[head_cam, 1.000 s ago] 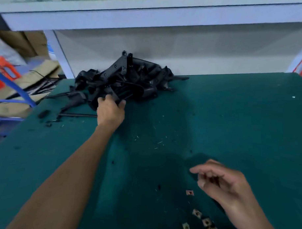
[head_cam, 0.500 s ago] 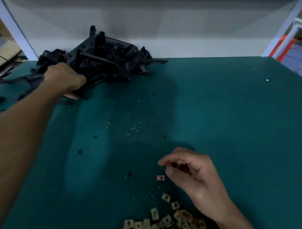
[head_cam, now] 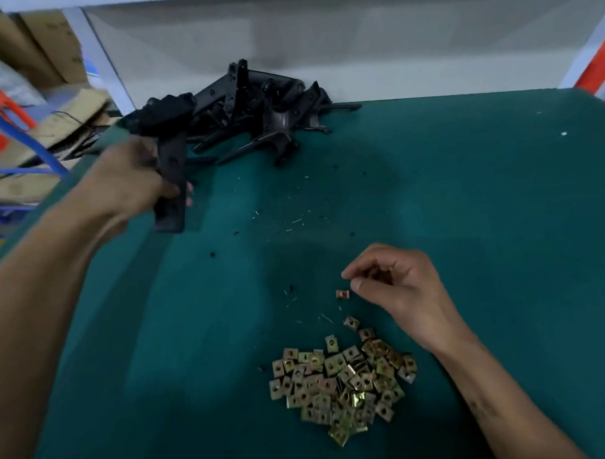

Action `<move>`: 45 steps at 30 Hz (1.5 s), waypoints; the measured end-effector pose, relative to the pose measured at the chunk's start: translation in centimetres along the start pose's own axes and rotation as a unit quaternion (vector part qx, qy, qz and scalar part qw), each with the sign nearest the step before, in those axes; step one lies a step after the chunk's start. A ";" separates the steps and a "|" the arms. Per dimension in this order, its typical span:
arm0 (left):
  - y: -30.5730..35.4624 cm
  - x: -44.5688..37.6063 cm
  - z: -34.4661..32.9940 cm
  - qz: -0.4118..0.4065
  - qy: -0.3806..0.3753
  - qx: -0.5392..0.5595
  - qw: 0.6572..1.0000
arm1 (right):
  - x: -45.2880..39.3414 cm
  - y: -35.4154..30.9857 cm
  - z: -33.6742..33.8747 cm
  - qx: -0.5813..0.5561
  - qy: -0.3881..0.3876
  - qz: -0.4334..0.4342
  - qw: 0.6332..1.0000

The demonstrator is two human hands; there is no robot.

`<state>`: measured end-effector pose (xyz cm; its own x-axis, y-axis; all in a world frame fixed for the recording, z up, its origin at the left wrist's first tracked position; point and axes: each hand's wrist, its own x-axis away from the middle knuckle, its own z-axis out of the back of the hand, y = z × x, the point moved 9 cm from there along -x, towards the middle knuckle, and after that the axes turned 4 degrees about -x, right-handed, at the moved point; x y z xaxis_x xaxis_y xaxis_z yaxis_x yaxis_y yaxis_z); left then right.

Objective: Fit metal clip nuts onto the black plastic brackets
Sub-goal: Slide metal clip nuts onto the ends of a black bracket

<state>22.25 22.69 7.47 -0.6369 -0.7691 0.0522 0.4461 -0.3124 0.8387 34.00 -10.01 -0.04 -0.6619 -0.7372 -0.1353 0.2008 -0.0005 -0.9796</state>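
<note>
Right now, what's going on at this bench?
A person is fitting clip nuts to black plastic brackets on a green table. The left hand grips one black bracket just in front of the bracket pile at the table's far edge. The right hand hovers with curled fingers over a single clip nut lying beyond the clip nut heap. No nut is on the held bracket yet.
</note>
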 end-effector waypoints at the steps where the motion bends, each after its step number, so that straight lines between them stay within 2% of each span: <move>1: -0.6 1.1 -0.7 0.003 -0.001 0.062 0.998 | -0.1 0.0 0.0 0.010 -0.007 -0.007 1.000; 4: -1.6 4.2 -3.0 0.014 0.033 0.144 0.989 | -0.1 0.3 -0.7 0.071 -0.063 -0.037 0.995; 6: -1.7 5.3 -5.2 0.022 0.017 0.152 0.988 | 0.1 0.5 -1.1 0.129 -0.087 -0.046 0.987; 9: -0.4 6.6 -8.2 -0.030 0.016 0.053 0.998 | -0.1 0.5 -1.1 0.197 -0.069 -0.022 0.978; 13: 0.7 8.1 -10.9 -0.108 0.087 -0.108 0.984 | -0.2 0.5 -1.4 0.240 -0.048 0.014 0.969; 19: 1.7 9.3 -12.6 -0.238 0.160 -0.249 0.925 | -0.3 0.6 -1.6 0.237 -0.044 0.027 0.970; 23: 1.9 9.1 -13.4 -0.285 0.157 -0.294 0.898 | -0.5 0.7 -0.4 0.147 -0.004 0.010 0.989; 27: 2.0 9.2 -14.6 -0.322 0.148 -0.335 0.873 | -0.8 0.7 -0.6 0.181 -0.001 0.018 0.983; 31: 2.5 9.0 -15.5 -0.328 0.127 -0.350 0.868 | -1.6 0.9 0.0 0.139 0.018 0.004 0.990; 35: 2.5 9.0 -15.9 -0.323 0.110 -0.340 0.876 | -3.1 1.2 -0.5 0.153 0.012 -0.003 0.988; 37: 2.5 8.9 -15.5 -0.314 0.110 -0.326 0.885 | -4.4 1.9 -0.9 0.088 0.013 -0.026 0.996; 39: 2.3 8.7 -15.2 -0.302 0.107 -0.313 0.894 | -5.3 2.4 -0.3 -0.027 0.049 -0.040 0.998; 42: 2.0 8.5 -15.2 -0.296 0.100 -0.305 0.900 | -5.8 3.1 1.1 -0.185 0.086 -0.045 0.978; 45: 2.0 8.6 -15.1 -0.297 0.098 -0.291 0.904 | -5.8 3.2 1.4 -0.267 0.073 -0.046 0.960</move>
<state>27.21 7.03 1.39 -0.7753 -0.4349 -0.4580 0.3531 -0.8997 0.2567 39.48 -6.67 -2.22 -0.7618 -0.6473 -0.0263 -0.2351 0.3142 -0.9198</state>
